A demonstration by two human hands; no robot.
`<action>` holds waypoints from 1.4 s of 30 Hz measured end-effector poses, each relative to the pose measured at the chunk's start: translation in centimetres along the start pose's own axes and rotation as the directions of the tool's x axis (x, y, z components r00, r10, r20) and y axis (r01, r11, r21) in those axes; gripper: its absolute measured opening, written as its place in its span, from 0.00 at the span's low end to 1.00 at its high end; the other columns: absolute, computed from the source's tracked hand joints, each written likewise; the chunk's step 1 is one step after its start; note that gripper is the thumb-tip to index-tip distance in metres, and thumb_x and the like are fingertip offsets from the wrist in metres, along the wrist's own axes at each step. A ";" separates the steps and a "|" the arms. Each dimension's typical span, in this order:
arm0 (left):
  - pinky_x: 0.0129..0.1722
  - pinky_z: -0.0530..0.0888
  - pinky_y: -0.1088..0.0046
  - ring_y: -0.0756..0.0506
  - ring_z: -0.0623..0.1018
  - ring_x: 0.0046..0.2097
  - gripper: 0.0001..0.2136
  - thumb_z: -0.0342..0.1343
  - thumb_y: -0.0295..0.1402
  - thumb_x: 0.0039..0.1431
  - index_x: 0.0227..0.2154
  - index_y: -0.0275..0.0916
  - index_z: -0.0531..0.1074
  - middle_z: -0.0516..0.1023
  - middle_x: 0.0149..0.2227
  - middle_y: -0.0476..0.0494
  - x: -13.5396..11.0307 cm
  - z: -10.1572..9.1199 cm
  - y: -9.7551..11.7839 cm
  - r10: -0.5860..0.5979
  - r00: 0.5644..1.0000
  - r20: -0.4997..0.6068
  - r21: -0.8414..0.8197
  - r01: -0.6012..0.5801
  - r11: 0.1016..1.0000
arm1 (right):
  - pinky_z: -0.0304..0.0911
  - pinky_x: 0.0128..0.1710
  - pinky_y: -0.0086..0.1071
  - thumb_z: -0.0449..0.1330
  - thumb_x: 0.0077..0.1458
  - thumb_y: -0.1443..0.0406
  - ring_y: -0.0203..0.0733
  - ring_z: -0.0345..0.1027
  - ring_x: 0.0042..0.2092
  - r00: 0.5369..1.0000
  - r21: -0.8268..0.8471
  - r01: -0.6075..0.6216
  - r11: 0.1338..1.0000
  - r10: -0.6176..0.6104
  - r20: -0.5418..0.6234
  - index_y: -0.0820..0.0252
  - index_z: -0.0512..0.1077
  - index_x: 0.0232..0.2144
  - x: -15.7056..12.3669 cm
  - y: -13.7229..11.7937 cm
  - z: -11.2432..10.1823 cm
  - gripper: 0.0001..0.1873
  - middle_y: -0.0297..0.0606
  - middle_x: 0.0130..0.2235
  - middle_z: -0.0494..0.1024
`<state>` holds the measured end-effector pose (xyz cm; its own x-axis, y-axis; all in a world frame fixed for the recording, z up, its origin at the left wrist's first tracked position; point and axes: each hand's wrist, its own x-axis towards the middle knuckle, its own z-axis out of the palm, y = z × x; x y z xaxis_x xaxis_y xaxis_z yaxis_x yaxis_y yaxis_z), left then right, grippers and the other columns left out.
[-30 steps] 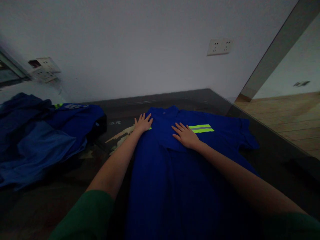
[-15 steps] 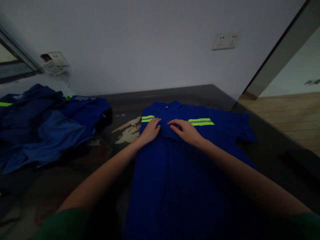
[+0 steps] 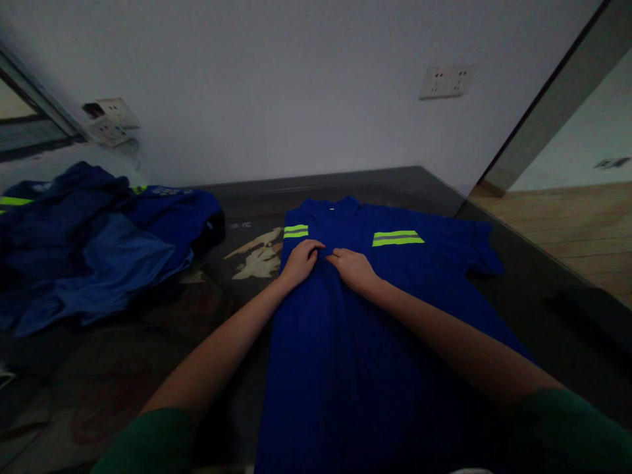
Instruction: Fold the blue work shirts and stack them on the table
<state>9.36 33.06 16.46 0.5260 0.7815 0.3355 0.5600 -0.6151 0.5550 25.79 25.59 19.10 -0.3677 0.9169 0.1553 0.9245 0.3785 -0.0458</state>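
Note:
A blue work shirt (image 3: 316, 342) with yellow-green and grey reflective stripes lies on the dark table, collar pointing to the wall. One sleeve (image 3: 481, 247) stretches to the right; on the left side no sleeve shows. My left hand (image 3: 300, 262) rests on the chest below the left stripe, its fingers bent and closed on the front edge of the cloth. Close beside it, my right hand (image 3: 354, 268) pinches the same front strip between thumb and fingers. The fingertips of the two hands are a small gap apart.
A heap of blue clothes (image 3: 99, 250) covers the table's left side. Along the back stands a white wall with sockets (image 3: 446, 81). A dark flat object (image 3: 597, 322) lies at the right edge. The dark tabletop (image 3: 247, 204) bears a pale printed pattern.
Both hands have moved a little down the shirt front, toward me, and closed in on its middle strip. My left fingers were flatter and my right fingers more apart before.

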 end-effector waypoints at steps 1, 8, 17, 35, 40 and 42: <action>0.56 0.69 0.65 0.46 0.75 0.50 0.15 0.46 0.22 0.58 0.41 0.40 0.75 0.78 0.45 0.45 0.0 -0.1 0.0 0.011 1.000 -0.002 -0.013 -0.011 1.000 | 0.63 0.40 0.32 0.49 0.62 0.69 0.44 0.69 0.44 1.000 0.028 -0.018 0.999 0.019 -0.003 0.58 0.74 0.44 0.0 0.1 0.0 0.15 0.43 0.42 0.75; 0.51 0.70 0.66 0.46 0.75 0.46 0.15 0.47 0.20 0.52 0.36 0.40 0.76 0.79 0.40 0.46 -0.1 -0.3 0.1 0.105 0.993 0.054 -0.023 -0.104 0.994 | 0.61 0.43 0.30 0.48 0.57 0.75 0.40 0.69 0.43 0.989 0.294 -0.142 0.945 0.151 -0.007 0.56 0.78 0.42 -0.3 0.5 0.6 0.21 0.39 0.41 0.75; 0.63 0.55 0.53 0.45 0.74 0.50 0.09 0.52 0.30 0.58 0.40 0.43 0.74 0.78 0.44 0.48 -0.8 -0.9 1.2 0.173 0.965 0.197 -0.015 -0.174 0.985 | 0.60 0.37 0.29 0.55 0.51 0.75 0.39 0.69 0.37 0.966 0.429 -0.222 0.876 0.256 -0.022 0.59 0.77 0.34 -0.8 1.0 0.1 0.13 0.37 0.35 0.78; 0.48 0.68 0.67 0.46 0.75 0.44 0.05 0.57 0.34 0.60 0.35 0.39 0.74 0.78 0.39 0.45 -0.1 -0.2 0.6 0.365 0.908 0.208 -0.176 -0.332 0.927 | 0.63 0.45 0.38 0.57 0.58 0.69 0.44 0.66 0.42 0.981 0.347 0.040 0.937 0.028 -0.190 0.62 0.78 0.35 -3.8 1.7 1.2 0.09 0.43 0.39 0.76; 0.49 0.67 0.65 0.46 0.74 0.45 0.06 0.55 0.35 0.62 0.36 0.39 0.74 0.77 0.40 0.45 0.1 -0.2 0.8 0.345 0.906 0.246 -0.130 -0.321 0.938 | 0.63 0.47 0.39 0.59 0.57 0.68 0.46 0.66 0.46 0.981 0.233 0.023 0.972 0.022 -0.192 0.60 0.76 0.44 -5.7 2.2 1.0 0.12 0.44 0.44 0.76; 0.50 0.67 0.65 0.46 0.74 0.45 0.06 0.55 0.35 0.62 0.35 0.39 0.73 0.76 0.39 0.46 0.1 -0.2 0.9 0.344 0.903 0.255 -0.126 -0.322 0.938 | 0.63 0.45 0.39 0.58 0.58 0.69 0.46 0.67 0.45 0.981 0.170 0.043 0.984 -0.009 -0.196 0.59 0.77 0.41 -5.9 2.2 0.9 0.11 0.42 0.43 0.77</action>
<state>9.78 32.61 17.13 0.8315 0.4676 0.2999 0.2753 -0.8158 0.5086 29.92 21.17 17.21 -0.3493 0.8708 0.3459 0.8771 0.4337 -0.2062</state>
